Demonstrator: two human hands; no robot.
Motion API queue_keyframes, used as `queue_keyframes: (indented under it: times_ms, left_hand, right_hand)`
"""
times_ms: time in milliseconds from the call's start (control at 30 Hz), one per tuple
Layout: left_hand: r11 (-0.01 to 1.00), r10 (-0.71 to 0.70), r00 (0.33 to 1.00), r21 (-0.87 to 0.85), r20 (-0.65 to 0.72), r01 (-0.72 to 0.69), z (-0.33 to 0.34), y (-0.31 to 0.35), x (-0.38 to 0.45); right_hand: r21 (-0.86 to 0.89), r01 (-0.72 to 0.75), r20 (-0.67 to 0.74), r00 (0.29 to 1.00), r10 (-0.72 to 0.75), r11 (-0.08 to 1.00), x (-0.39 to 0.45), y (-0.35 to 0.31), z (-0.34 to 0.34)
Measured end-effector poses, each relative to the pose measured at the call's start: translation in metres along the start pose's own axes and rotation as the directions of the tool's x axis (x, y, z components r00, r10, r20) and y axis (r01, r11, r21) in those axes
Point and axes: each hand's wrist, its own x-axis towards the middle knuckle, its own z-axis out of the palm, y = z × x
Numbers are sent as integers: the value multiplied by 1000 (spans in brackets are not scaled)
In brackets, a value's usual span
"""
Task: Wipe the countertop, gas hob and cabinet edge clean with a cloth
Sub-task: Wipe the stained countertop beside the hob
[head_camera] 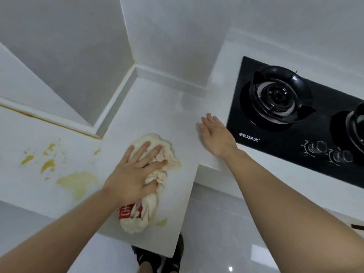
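Left hand (136,172) presses down on a crumpled cream cloth with a red printed patch (152,180), fingers spread over it and thumb hooked round a fold, mid white stone surface (161,107). Right hand (215,134) lies flat with fingers released, right of the cloth, just beside the black glass gas hob (295,123) with two round knobs (329,151). Yellow sauce stains (59,168) sit to the left, and a small one lies near the cloth's near end.
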Motion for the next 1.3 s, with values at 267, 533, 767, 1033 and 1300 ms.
queue_keyframes:
  times_ms: [267,533,767,1033,1300]
  left_hand:
    - [914,-391,915,-71,97,398,-21,4,74]
    - [983,-182,983,-22,-16,182,24,116,17]
    - [974,-227,973,-26,-44,226,23,66,-86]
    - [824,-564,825,-69,-10,563,-5,-6,-5]
    - [989,-148,982,-34,-120,145,28,66,-47]
  right_hand:
    - [-133,51,49,998,-45,990,5,2,-3]
    - [-180,-24,-68,998,12,983,4,-6,12]
    - [-242,-50,-89,996,29,969,8,-10,29]
    - [-118,116,-167,977,-135,986,-58,-36,57]
    - [172,173,-242,962,-129,970,-111,-78,116]
